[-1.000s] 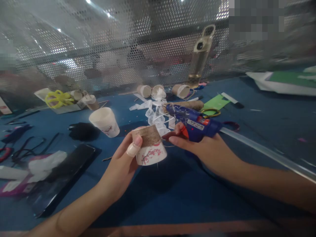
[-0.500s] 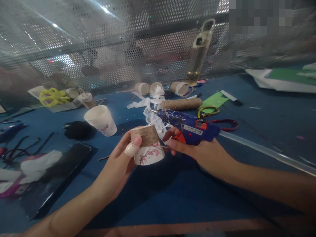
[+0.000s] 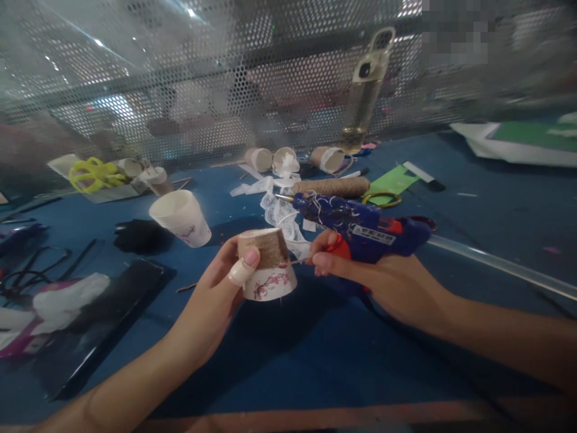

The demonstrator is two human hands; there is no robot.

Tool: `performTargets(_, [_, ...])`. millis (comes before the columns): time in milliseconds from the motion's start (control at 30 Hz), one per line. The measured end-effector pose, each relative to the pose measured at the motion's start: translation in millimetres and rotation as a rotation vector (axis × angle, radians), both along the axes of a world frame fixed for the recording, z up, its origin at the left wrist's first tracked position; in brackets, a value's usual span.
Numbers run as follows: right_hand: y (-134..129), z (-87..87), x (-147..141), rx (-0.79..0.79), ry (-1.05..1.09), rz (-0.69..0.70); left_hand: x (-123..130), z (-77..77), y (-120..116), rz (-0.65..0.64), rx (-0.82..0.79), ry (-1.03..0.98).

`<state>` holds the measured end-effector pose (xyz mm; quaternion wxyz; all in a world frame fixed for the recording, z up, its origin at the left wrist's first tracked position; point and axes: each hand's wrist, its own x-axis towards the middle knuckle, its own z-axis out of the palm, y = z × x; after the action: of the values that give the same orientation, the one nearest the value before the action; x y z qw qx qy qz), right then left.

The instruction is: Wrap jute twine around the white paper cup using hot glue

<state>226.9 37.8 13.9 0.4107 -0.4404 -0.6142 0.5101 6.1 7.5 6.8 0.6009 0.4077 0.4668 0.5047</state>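
Observation:
My left hand grips a paper cup turned upside down, its upper part wrapped in brown twine and its lower part white with pink blossoms. A whitish wrap covers part of the left thumb. My right hand is closed around a blue hot glue gun with an orange trigger, its nozzle aimed left. A clear glue stick sticks out of the gun's rear. Between the right thumb and fingers a strand of twine runs to the cup. White lace lies behind the cup.
A white paper cup stands tilted at left, beside a black lump. Farther back are a twine roll, several twine-wrapped cups, a bottle and yellow scissors. A dark flat case lies at left; a perforated metal screen rises behind.
My right hand and the glue gun have moved right, away from the cup, with the twine strand drawn out. The cup has barely shifted in my left hand.

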Motion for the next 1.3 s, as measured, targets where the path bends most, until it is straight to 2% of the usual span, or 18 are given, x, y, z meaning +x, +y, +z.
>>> performTargets(167, [0.0,3.0,0.5,0.003,-0.053,-0.004,1.0,0.7,-0.1,0.024,0.002,0.031])
performTargets(533, [0.6,3.9,0.7,-0.019,-0.092,-0.029,1.1,-0.7,0.2,-0.051,-0.024,-0.019])
performTargets(867, [-3.5,1.0,-7.4,-0.145,0.071,-0.073,-0.3,-2.7,-1.1,-0.129,-0.025,-0.088])
performTargets(1033, [-4.1,0.8,-7.6,-0.097,0.068,-0.031,0.2,-2.3,-1.5,-0.127,-0.032,-0.085])
performTargets(1300, [-7.6,2.9,-8.9,-0.169,0.073,-0.075,2.0,-2.9,-2.9,-0.138,-0.029,-0.113])
